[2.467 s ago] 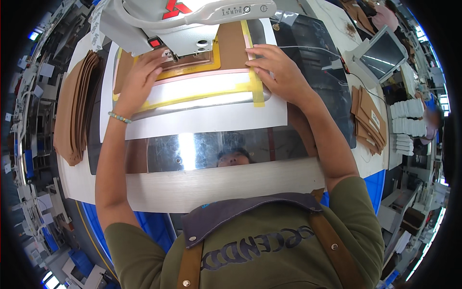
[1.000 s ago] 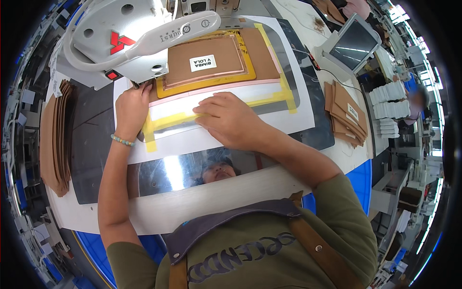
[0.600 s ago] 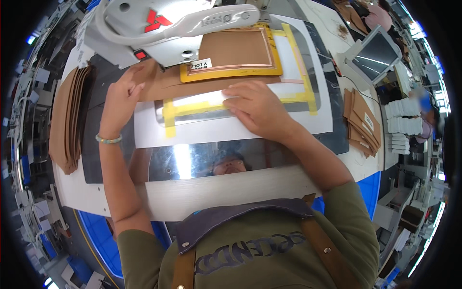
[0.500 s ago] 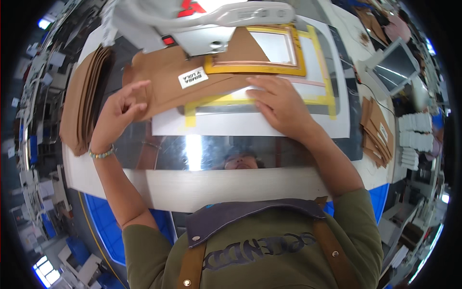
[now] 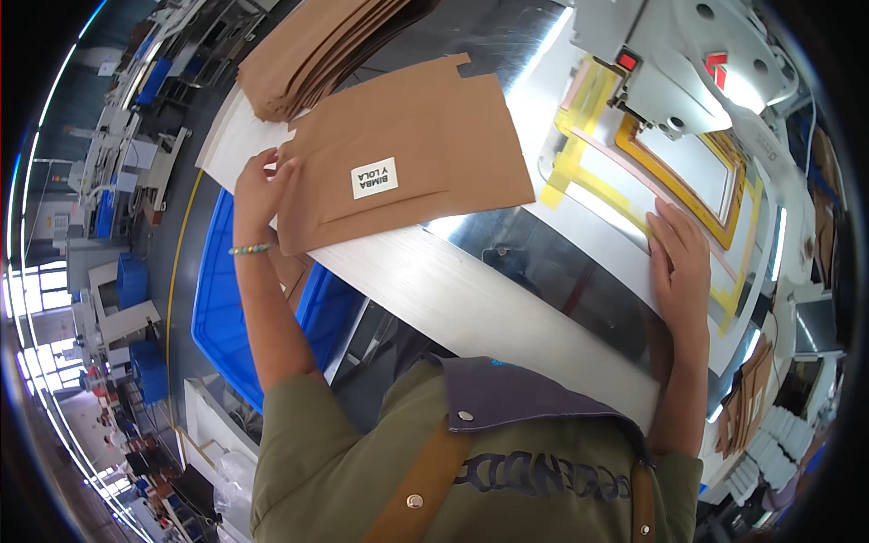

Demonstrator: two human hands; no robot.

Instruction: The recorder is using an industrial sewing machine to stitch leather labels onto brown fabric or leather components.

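Note:
My left hand (image 5: 261,185) grips the left edge of a brown cut fabric piece (image 5: 425,154) with a small white label sewn on it; the piece lies across the table's left part. My right hand (image 5: 681,258) rests flat, fingers together, on a white template sheet (image 5: 625,262) with a yellow-taped frame (image 5: 697,172). The frame sits under the head of a white sewing machine (image 5: 697,54).
A stack of brown cut pieces (image 5: 326,45) lies at the upper left. A shiny metal plate (image 5: 552,271) covers the pale tabletop (image 5: 453,299). A blue bin (image 5: 213,308) stands below the table's left edge. More brown pieces (image 5: 747,407) sit at the lower right.
My left hand pulled the labelled brown piece out of the frame and carried it left toward the stack. My head turned left. My right hand stayed on the template.

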